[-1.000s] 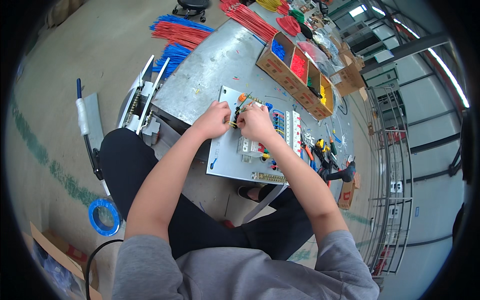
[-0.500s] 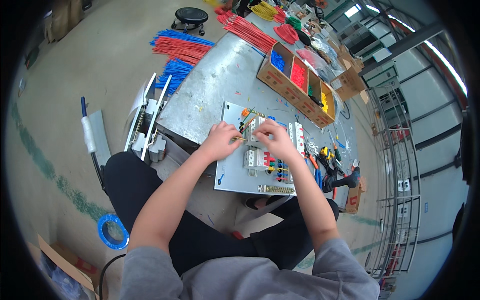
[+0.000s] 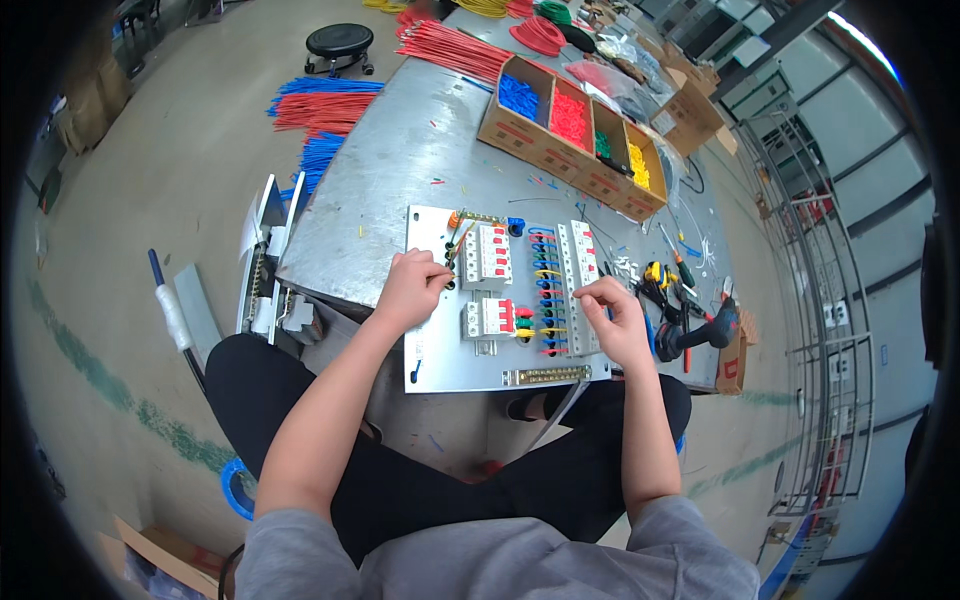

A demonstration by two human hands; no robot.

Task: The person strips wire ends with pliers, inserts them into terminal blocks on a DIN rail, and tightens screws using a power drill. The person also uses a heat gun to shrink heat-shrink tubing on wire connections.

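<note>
While the left hand [image 3: 411,291] pinches its fingertips near the wires [image 3: 460,240], left of centre, I cannot tell whether that grip holds one; the right hand [image 3: 622,325], right of centre, has a loose, seemingly empty grip. The board [image 3: 440,366], mid-frame on the desk [image 3: 385,165], looks stiff and fairly heavy, best held by its bare edges; the wires should flex springily.

My right hand [image 3: 618,322] is drawing away from the upper breaker block [image 3: 488,257], leaving its red switches [image 3: 501,254] uncovered, and is now hovering by the white breaker row [image 3: 585,252], farther from my left hand [image 3: 411,290].
</note>
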